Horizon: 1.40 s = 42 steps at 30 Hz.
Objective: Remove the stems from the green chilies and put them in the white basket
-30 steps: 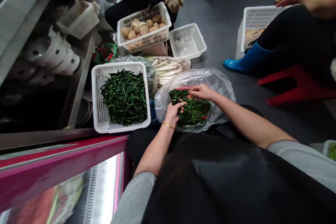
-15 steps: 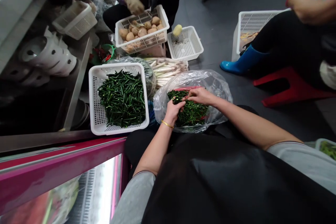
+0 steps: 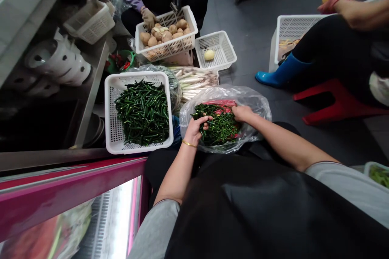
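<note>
Grey floor (image 3: 251,24); left hand (image 3: 193,128), right hand (image 3: 242,113) at bagged chillies (image 3: 223,128)

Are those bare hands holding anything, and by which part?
The left hand grips green chilies; which part of them is too small to tell. The right hand is in the open bag; whether it holds anything cannot be told.

Head camera looks down, seemingly near the hands (image 3: 196,129).
</note>
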{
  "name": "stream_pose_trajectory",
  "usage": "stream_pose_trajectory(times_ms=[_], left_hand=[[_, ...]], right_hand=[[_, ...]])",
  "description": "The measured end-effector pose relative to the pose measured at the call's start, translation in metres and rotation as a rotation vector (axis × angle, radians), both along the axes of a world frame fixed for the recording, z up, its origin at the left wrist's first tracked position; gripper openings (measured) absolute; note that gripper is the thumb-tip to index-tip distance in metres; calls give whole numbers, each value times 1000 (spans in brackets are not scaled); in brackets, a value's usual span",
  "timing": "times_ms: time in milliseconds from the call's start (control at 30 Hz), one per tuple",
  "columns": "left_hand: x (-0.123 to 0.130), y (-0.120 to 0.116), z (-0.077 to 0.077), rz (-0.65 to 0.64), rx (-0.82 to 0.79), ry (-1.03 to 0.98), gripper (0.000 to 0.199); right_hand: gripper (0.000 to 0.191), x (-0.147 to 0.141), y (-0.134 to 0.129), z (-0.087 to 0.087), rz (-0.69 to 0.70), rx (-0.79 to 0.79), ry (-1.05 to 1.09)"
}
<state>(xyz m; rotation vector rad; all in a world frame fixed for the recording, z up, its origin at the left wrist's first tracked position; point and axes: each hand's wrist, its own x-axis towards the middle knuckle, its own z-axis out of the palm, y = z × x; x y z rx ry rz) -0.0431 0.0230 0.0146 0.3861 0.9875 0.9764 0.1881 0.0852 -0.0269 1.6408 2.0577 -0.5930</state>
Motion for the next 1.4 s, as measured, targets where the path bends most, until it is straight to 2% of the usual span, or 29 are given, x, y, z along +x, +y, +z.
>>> stream_pose_trajectory(times_ms=[133,200,300,367,433,500,600,733,833,933,1033,1100,1167,1233,1333,1400], left_hand=[[-3,-1,0,7,-7,23,36],[-7,-1,0,27,2,30,38],[-10,0,-2,16,8,43,42],[-9,0,-3,-15,10,56,44],[-6,-1,-3,-48,6,70,43],[-4,-3,-4,-71,-4,83,42],[-5,-6,-4,-85,-1,88,40],[-8,-5,-5,-92,19,64,35],[-6,-4,-7,-85,48,39,34],[-5,-4,-6,-90,30,29,35],[-8,-6,-1,-89,13,32,41],[-11,-7,1,-95,13,34,46],[-12,-8,1,-109,12,33,50],[-9,-9,-1,-132,11,29,49],[-2,-9,-5,-145,13,28,42],[2,-9,-5,-136,16,26,38]], right_hand=[[37,-10,24,5,-131,25,400],[40,-6,33,8,-181,96,479],[31,5,29,6,-129,175,320],[29,6,17,-3,-27,133,184],[34,2,7,-14,51,104,86],[41,-2,7,-21,46,126,47],[40,0,24,-21,-63,167,91],[40,13,45,-6,-220,275,91],[36,11,36,-4,-105,242,123],[35,-1,18,-15,-3,152,103],[41,-5,10,-28,-66,162,56],[37,0,12,-30,-103,100,59],[29,10,17,-26,-115,7,106],[29,22,20,-18,-156,-32,220],[32,33,18,-9,-230,44,337],[30,31,12,-9,-185,105,250]])
